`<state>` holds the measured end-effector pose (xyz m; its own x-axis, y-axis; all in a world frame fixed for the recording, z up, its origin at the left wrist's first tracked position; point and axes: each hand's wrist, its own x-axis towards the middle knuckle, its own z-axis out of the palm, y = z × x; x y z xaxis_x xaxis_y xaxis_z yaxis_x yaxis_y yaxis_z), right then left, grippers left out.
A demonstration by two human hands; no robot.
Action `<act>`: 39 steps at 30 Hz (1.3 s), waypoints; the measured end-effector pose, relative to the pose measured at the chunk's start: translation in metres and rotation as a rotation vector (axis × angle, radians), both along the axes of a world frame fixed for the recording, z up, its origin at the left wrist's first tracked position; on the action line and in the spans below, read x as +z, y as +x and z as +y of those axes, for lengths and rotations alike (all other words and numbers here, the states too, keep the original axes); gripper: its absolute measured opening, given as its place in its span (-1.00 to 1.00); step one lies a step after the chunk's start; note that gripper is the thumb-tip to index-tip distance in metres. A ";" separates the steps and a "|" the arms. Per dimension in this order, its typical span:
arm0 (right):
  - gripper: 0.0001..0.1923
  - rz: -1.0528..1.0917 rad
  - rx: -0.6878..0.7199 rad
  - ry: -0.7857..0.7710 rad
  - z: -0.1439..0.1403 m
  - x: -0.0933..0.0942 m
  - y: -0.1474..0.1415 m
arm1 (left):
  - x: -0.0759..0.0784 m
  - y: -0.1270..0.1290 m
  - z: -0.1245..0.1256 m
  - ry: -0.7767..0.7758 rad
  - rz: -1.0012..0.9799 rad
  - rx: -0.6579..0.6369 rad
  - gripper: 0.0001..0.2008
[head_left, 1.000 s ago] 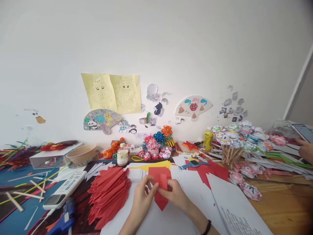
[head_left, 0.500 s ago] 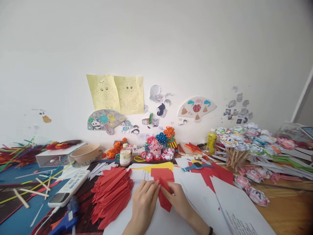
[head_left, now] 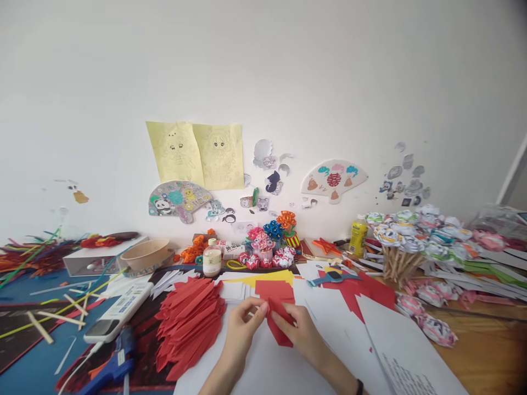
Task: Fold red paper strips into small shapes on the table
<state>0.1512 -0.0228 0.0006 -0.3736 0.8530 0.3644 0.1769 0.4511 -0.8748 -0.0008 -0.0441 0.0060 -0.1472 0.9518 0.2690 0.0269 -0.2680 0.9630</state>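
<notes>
A piece of red paper point(head_left: 283, 338) is held between both hands, over the white sheets point(head_left: 267, 378) spread on the table point(head_left: 486, 351). Its upper left side is pinched between the thumb and index finger of the left hand point(head_left: 242, 323); its face is pressed by the thumb of the right hand point(head_left: 300, 329), with the fingers of that hand tucked behind and partly hidden. Creases are seen in the piece, so its folding is judged begun but not finished. A thick pile of folded red pieces point(head_left: 189, 326) is stacked at the left edge of the white sheets, so much appears done already. Flat red paper point(head_left: 275, 287) is seen just beyond the fingertips, apparently unfolded; whether it is touched by the held piece cannot be told.

Both forearms are brought in from the near side and angled inward, the wrists slightly bent and the hands nearly meeting. A blue watch point(head_left: 336, 277) is laid on more red paper point(head_left: 364, 291) toward the far right. Farther out, a glue gun point(head_left: 123, 356) is placed left of the pile, a bottle point(head_left: 212, 260) is stood near the table's far edge, and wrapped paper flowers point(head_left: 411, 233) are bunched toward its far right corner.
</notes>
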 end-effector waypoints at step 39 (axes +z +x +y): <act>-0.54 0.036 0.075 -0.035 -0.002 0.001 -0.001 | 0.000 0.003 -0.001 -0.044 -0.018 0.042 -0.62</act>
